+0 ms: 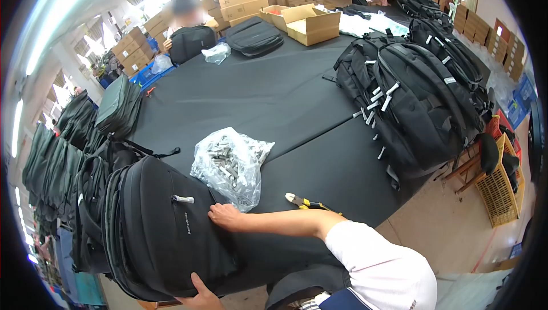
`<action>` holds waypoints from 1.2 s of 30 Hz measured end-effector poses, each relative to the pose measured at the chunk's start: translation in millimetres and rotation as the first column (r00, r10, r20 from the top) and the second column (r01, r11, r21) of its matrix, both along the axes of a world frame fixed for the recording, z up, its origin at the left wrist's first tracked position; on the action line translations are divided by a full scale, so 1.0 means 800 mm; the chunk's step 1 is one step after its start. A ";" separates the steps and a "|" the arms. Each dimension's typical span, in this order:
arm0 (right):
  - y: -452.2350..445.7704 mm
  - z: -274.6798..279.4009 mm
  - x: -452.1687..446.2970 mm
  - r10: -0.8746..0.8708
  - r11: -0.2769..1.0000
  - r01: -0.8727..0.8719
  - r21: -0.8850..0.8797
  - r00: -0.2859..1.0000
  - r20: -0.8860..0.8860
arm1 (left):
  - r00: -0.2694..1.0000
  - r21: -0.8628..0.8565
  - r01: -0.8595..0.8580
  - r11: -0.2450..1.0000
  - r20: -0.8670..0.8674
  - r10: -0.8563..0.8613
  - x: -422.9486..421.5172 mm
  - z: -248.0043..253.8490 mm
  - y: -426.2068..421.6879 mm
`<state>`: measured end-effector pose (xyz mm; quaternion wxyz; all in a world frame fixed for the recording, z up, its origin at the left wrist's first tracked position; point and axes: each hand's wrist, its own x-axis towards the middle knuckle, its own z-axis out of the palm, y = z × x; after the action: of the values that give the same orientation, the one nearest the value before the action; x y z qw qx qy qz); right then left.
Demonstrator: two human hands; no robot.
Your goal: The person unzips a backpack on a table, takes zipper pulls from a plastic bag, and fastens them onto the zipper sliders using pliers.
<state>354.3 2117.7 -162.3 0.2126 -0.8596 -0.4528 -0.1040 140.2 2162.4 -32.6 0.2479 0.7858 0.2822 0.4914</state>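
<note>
A black backpack [154, 218] stands at the lower left, with a light grey zip pull [184, 199] and small pale lettering on its front panel. My right hand [226, 217] is at its right edge, fingers curled together; whatever they pinch is hidden. Lower down, my left hand [201, 295] grips the bag's bottom edge, thumb on the front and the other fingers out of sight. A clear plastic bag [231, 164] full of grey zip pulls lies just beyond my right hand. Yellow-and-black pliers [305, 201] rest on the black table [240, 93] near my right forearm.
Black backpacks [422, 99] with pale zip pulls are piled at the right. More bags [54, 161] are stacked at the left. Across the table a person holds a dark bag [193, 43] beside an open carton [314, 24]. A yellow crate [499, 187] stands right of the table.
</note>
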 end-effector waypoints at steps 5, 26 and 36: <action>-0.007 -0.003 -0.006 0.053 0.998 -0.048 0.045 0.993 -0.105 | 0.970 0.023 0.111 0.994 0.215 -0.114 -0.021 0.016 -0.033; -0.013 0.004 -0.003 0.000 0.998 0.007 0.065 0.993 -0.118 | 0.791 -0.941 0.329 0.075 0.231 -0.566 0.151 -0.187 0.029; -0.060 0.041 -0.054 0.045 0.987 0.021 0.160 0.917 -0.397 | 0.823 -0.893 0.448 -0.035 0.428 -0.375 0.140 -0.193 0.024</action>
<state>311.1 2069.5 -129.3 0.3698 -0.8399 -0.3954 0.0386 252.0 2182.0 -187.3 0.8407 0.4528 0.2780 0.1048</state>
